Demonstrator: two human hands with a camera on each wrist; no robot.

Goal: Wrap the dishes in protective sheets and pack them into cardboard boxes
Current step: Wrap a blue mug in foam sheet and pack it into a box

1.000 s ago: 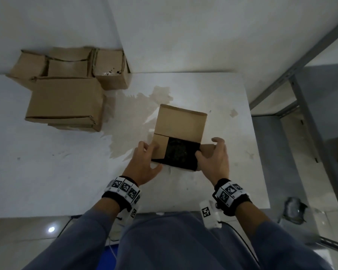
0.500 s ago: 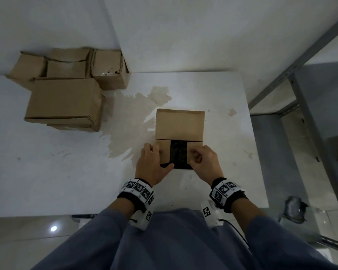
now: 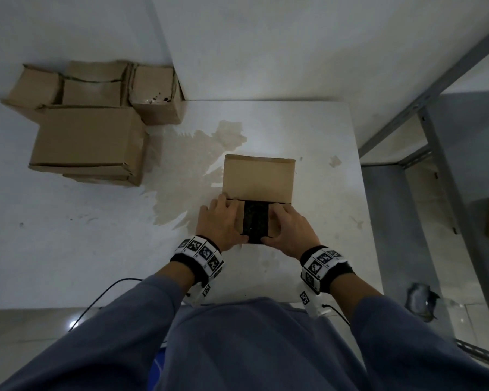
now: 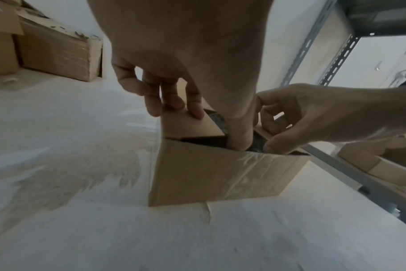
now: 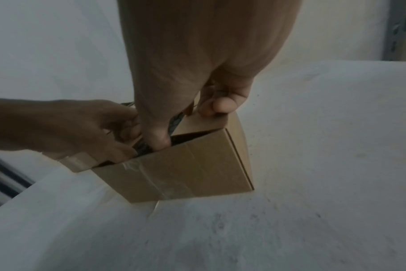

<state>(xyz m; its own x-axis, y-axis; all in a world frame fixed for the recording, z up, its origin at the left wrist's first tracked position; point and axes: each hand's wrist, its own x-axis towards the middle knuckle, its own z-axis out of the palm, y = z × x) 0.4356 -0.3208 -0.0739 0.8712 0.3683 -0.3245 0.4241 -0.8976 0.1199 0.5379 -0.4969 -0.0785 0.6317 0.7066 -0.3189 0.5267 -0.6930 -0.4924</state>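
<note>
A small cardboard box (image 3: 259, 179) stands on the white table (image 3: 96, 249), its back flap upright. Between its two side flaps a dark wrapped item (image 3: 255, 221) shows inside. My left hand (image 3: 232, 221) holds the left side flap (image 4: 188, 126) folded inward, fingertips on top and thumb tucked into the opening. My right hand (image 3: 277, 227) holds the right side flap (image 5: 197, 122) the same way, its thumb down inside the front wall. Clear tape crosses the box front (image 4: 220, 174). The dish itself is hidden by its wrapping.
Several closed and open cardboard boxes (image 3: 88, 139) are piled at the table's back left against the wall. A large stain (image 3: 195, 170) marks the tabletop. A grey metal shelf frame (image 3: 435, 153) stands to the right. The table's near edge is just behind my wrists.
Both hands have swung the side flaps inward over the dark item, narrowing the gap. The box has turned square to me and shifted slightly.
</note>
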